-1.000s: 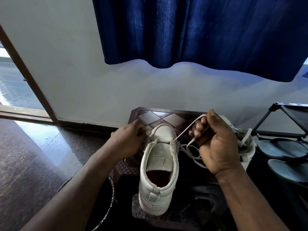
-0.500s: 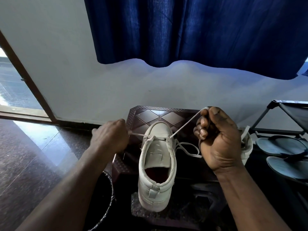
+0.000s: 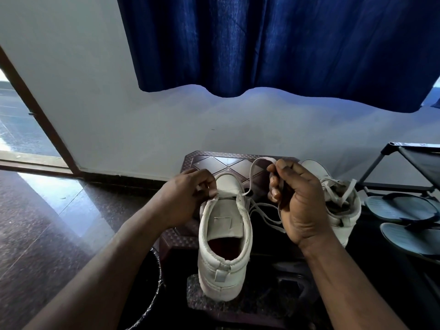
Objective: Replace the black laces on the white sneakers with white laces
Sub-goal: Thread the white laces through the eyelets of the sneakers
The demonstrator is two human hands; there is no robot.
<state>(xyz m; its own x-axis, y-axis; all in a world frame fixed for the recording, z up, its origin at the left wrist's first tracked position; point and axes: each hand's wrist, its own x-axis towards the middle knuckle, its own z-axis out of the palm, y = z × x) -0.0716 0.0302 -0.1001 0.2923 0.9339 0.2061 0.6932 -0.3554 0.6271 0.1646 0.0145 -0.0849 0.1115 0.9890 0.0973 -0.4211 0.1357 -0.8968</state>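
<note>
Head view. White sneaker (image 3: 225, 236) over a dark patterned stool (image 3: 214, 160), close to the wall (image 3: 142, 129). Second sneaker (image 3: 342, 225) just beside on the right, then a shoe rack (image 3: 419, 156) with sandals (image 3: 400, 208); open floor (image 3: 47, 222) at left. Plain white upper, tongue exposed, white lace (image 3: 264, 159) through the foremost eyelets. Long axis running away from the viewer, toe toward the wall, heel nearest. Left hand (image 3: 188, 198) pinching the lace at the left eyelet; right hand (image 3: 300, 201) clenched round the looped end.

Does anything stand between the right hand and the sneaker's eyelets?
Nothing visible does. The right hand holds the white lace just right of the sneaker, with open space between them. The left hand pinches the lace at the sneaker's left edge, outside that path.
</note>
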